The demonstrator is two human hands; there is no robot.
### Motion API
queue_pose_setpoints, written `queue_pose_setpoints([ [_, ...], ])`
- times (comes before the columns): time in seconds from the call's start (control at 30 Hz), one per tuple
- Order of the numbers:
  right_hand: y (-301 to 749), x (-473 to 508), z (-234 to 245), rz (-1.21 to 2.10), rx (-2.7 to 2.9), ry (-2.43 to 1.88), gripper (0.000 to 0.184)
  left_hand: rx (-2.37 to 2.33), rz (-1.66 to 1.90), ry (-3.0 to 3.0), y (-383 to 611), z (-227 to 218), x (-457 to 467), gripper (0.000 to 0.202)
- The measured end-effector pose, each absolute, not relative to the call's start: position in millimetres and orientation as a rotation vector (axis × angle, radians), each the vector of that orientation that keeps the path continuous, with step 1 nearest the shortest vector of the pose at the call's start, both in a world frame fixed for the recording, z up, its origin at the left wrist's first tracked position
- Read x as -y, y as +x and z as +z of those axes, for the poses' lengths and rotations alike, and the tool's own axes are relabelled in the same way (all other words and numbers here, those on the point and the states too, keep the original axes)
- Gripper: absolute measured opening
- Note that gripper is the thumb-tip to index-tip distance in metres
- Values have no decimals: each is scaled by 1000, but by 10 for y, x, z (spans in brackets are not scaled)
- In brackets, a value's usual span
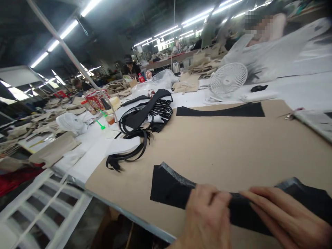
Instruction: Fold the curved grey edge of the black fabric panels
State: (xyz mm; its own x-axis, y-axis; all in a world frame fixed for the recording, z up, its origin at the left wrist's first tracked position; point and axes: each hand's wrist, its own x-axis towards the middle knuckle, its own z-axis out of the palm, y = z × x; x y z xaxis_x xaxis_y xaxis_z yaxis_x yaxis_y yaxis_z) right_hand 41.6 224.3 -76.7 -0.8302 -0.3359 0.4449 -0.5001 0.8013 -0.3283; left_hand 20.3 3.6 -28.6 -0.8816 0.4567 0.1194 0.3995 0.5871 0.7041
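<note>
A long black fabric piece point(171, 186) with a curved upper edge lies on the brown board in front of me. A greyish band runs along that curve, showing at the left and again near the right end. My left hand point(207, 214) has its fingers curled down onto the middle of the upper edge, closed on the fabric. Just to the right, my right hand point(287, 214) pinches the same edge, its fingers pressed together. The fabric under both hands is hidden. Farther back on the board rests another curved black piece point(220, 110).
The brown board point(207, 145) covers the near tabletop. Black strips point(145, 145) and a striped bundle point(162, 109) lie at its left. Behind stand a white fan point(228, 81) and a plastic bag point(280, 58). A white slatted rack point(46, 204) is at lower left. People work farther off.
</note>
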Motion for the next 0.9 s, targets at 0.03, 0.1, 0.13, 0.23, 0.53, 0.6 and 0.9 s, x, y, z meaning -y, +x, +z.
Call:
queue_pose_setpoints([
  [0.03, 357, -2085, -670, 622, 2649, 747, 31, -2817, 1157, 531, 141, -277, 150, 28],
  [0.1, 234, -1820, -542, 754, 2753, 860, 34, -2913, 1010, 225, -4, -310, 484, 35],
  [0.13, 184, -1719, -519, 817, 2798, 866, 34, -2901, 939, 185, -72, -346, 616, 37],
  [0.23, 123, -1547, -584, 890, 2886, 892, 37, -2840, 882, 229, -204, -464, 849, 18],
  [0.53, 153, -1520, -684, 686, 2792, 979, 44, -2199, 1224, 172, -512, -337, 1028, 23],
  [0.6, 125, -1515, -626, 625, 2741, 940, 47, -2012, 1309, 116, -610, -325, 1059, 33],
  [0.9, 145, -1582, -694, 576, 2724, 934, 63, -2356, 948, 158, -879, -322, 995, 8],
])
